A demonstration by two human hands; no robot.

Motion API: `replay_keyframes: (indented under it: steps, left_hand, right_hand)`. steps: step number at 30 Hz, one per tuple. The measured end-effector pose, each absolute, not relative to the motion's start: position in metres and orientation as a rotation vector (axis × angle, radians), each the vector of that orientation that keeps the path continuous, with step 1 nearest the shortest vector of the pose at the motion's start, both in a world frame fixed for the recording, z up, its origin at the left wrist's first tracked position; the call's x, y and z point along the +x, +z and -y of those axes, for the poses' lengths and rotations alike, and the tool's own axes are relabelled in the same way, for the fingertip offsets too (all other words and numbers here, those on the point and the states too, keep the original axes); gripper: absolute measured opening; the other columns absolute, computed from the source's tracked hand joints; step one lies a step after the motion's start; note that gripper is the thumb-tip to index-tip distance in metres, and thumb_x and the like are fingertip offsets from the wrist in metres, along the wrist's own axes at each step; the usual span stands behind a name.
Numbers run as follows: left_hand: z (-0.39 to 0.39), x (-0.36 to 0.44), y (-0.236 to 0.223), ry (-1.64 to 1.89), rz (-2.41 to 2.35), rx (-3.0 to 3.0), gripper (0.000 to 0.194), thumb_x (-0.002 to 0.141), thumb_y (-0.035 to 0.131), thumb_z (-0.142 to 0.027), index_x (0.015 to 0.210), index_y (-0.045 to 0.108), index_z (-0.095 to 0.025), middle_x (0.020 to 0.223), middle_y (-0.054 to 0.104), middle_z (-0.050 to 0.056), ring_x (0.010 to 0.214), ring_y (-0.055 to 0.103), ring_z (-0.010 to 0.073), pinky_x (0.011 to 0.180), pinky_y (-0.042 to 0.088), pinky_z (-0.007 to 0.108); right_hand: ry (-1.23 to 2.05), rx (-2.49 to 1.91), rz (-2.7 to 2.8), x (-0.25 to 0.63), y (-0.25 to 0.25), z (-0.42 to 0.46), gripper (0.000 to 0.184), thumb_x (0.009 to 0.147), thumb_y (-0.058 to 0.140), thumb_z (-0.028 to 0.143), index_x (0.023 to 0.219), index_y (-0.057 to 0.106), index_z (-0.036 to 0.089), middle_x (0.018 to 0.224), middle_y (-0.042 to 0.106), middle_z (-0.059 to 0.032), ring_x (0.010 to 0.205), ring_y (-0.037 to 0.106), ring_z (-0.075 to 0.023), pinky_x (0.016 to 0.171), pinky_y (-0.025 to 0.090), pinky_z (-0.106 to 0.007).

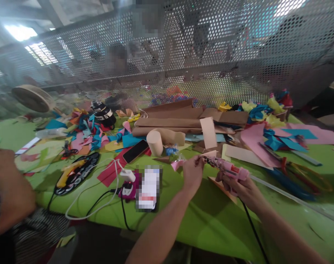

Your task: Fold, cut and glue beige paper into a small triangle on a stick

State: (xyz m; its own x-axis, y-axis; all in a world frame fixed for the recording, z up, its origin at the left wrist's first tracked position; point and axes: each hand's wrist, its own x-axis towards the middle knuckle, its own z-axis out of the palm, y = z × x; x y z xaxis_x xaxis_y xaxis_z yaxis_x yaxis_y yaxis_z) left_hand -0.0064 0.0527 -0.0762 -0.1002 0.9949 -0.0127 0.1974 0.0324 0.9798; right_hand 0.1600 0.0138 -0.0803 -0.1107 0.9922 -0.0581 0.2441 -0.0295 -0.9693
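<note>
Glue gun (224, 165) fills right grip (240, 187) — red label (235, 168) blurred.

Right hand (239, 187) grips pink glue gun (225, 165), nozzle (207, 159) close by left hand (193, 171), over near half of green worktop (210, 227). Lit phone (148, 187) by near edge; beige cylinder (155, 143) mid-worktop; brown paper (167, 122) toward far edge.

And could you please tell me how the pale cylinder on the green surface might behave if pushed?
The pale cylinder stands upright, taller than wide, so a high push may tip it. Its round side would probably let it roll once down.
</note>
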Motion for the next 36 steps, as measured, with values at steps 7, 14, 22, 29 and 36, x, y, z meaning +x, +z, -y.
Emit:
replay_keyframes:
  steps: [7, 14, 22, 29, 36]
  left_hand:
    - [-0.052, -0.007, -0.071, 1.149, -1.444, 1.284, 0.025, 0.089, 0.052, -0.017, 0.065, 0.06, -0.017, 0.06, 0.056, -0.003, 0.06, 0.047, 0.0126, 0.059, 0.03, 0.026]
    - [-0.052, -0.008, -0.071, 1.151, -1.426, 1.296, 0.026, 0.088, 0.052, -0.015, 0.063, 0.057, -0.017, 0.06, 0.054, -0.003, 0.061, 0.047, 0.013, 0.06, 0.029, 0.026]
    - [-0.052, -0.008, -0.076, 1.161, -1.433, 1.304, 0.023, 0.087, 0.052, -0.016, 0.065, 0.059, -0.017, 0.06, 0.054, -0.004, 0.06, 0.046, 0.0128, 0.059, 0.029, 0.026]
    - [-0.052, -0.008, -0.07, 1.156, -1.43, 1.286, 0.027, 0.087, 0.052, -0.016, 0.06, 0.053, -0.018, 0.058, 0.051, -0.004, 0.06, 0.045, 0.013, 0.059, 0.029, 0.026]
    - [-0.053, -0.01, -0.077, 1.147, -1.444, 1.31, 0.026, 0.087, 0.051, -0.016, 0.061, 0.051, -0.018, 0.057, 0.047, -0.005, 0.058, 0.041, 0.0123, 0.058, 0.025, 0.026]
  right_hand:
    - [1.206, -1.355, 1.445, 0.161, -0.087, -0.013, 0.053, 0.079, 0.06, 0.072, 0.078, 0.067, 0.019, 0.057, 0.052, 0.0002, 0.051, 0.045, -0.0131, 0.046, 0.036, -0.027]
    - [1.203, -1.364, 1.432, 0.16, -0.087, -0.013, 0.054, 0.079, 0.062, 0.072, 0.074, 0.066, 0.018, 0.057, 0.051, 0.0003, 0.051, 0.044, -0.0125, 0.047, 0.036, -0.026]
    - [1.207, -1.338, 1.448, 0.162, -0.094, -0.013, 0.051, 0.081, 0.06, 0.069, 0.075, 0.068, 0.019, 0.056, 0.049, 0.0008, 0.051, 0.042, -0.0125, 0.046, 0.036, -0.026]
    - [1.211, -1.346, 1.461, 0.156, -0.076, -0.014, 0.057, 0.076, 0.061, 0.075, 0.072, 0.068, 0.019, 0.054, 0.05, 0.0005, 0.049, 0.042, -0.0124, 0.045, 0.038, -0.027]
    - [1.217, -1.357, 1.435, 0.153, -0.073, -0.015, 0.061, 0.07, 0.063, 0.079, 0.071, 0.068, 0.018, 0.056, 0.053, -0.0011, 0.049, 0.044, -0.0127, 0.045, 0.038, -0.027]
